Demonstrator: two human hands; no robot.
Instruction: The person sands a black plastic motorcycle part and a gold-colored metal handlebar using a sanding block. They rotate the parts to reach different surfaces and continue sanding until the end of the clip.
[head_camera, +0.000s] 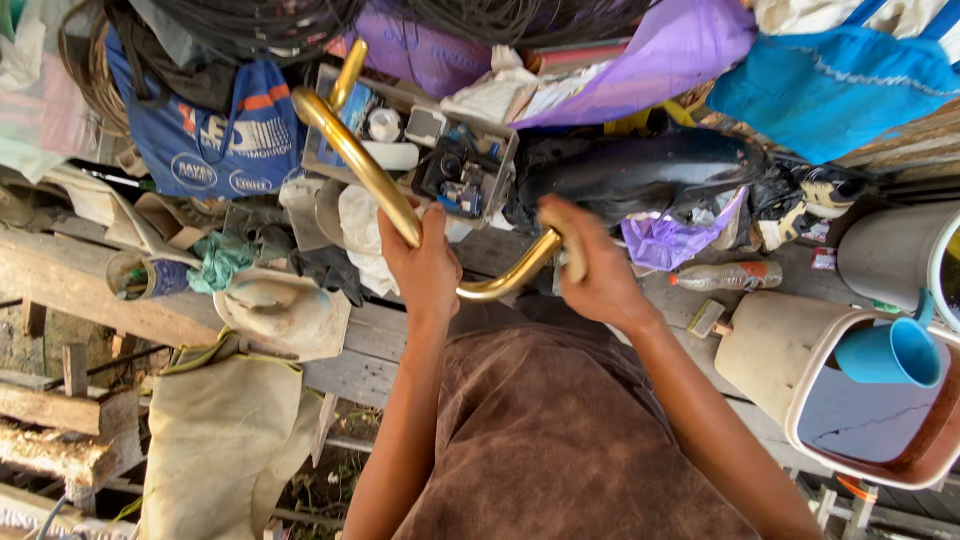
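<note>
Hands closed: left hand (424, 262) and right hand (590, 270) grip brass tube (370, 165) (bent).

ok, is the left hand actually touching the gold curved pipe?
Touching. The head view shows the left hand closed around the gold curved pipe, fingers wrapped over it, no gap visible.

The pipe (385, 190) is gleaming as glossy, smooth brass-coloured metal. The planks (90, 290) are showing rough, weathered wood (matt), and the mug (893, 352) is looking like smooth blue plastic.
</note>
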